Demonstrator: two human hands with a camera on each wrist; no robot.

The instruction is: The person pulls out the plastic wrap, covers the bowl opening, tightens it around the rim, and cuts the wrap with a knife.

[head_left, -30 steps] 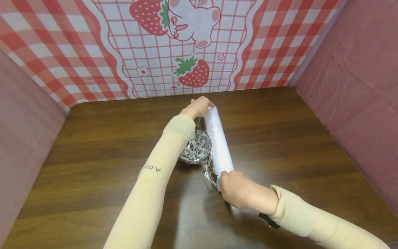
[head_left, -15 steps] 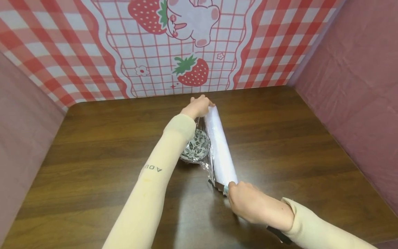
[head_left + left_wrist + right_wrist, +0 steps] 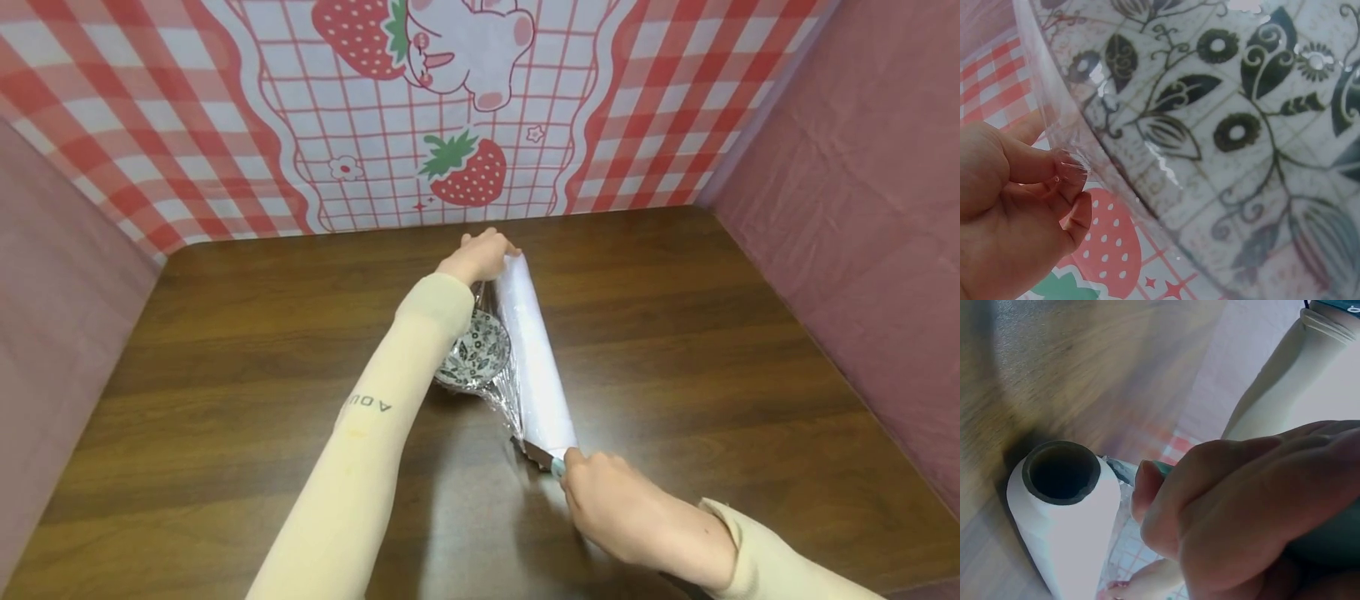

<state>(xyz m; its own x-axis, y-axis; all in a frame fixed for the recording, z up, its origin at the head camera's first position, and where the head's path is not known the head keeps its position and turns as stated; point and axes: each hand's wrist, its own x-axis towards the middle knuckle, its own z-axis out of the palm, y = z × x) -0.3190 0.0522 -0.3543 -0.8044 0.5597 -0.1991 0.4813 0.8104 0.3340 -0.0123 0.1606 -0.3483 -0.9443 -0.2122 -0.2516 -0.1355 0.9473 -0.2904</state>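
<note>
Cling film (image 3: 1075,162) is pinched between the thumb and fingers of my left hand (image 3: 480,256), at the far end of the white cling film roll (image 3: 534,358). The film stretches from the roll over a bowl (image 3: 480,350) with a dark leaf and flower pattern. My right hand (image 3: 618,504) grips a knife by its blue-green handle (image 3: 558,467), near the roll's close end. Its blade (image 3: 537,453) points left, and film gathers toward it. In the right wrist view the roll's hollow core (image 3: 1062,472) faces the camera beside the blade. My left forearm hides the bowl's left part.
All of this is on a brown wooden table (image 3: 247,350). Behind it hangs a red-and-white checked cloth (image 3: 652,108) with strawberries, and pink cloth (image 3: 847,192) borders the right side. A dark strip shows under my right wrist.
My right hand has moved toward me and to the right with the knife, whose blade now shows more. Film near the roll's close end is drawn toward the blade. My left hand stays put.
</note>
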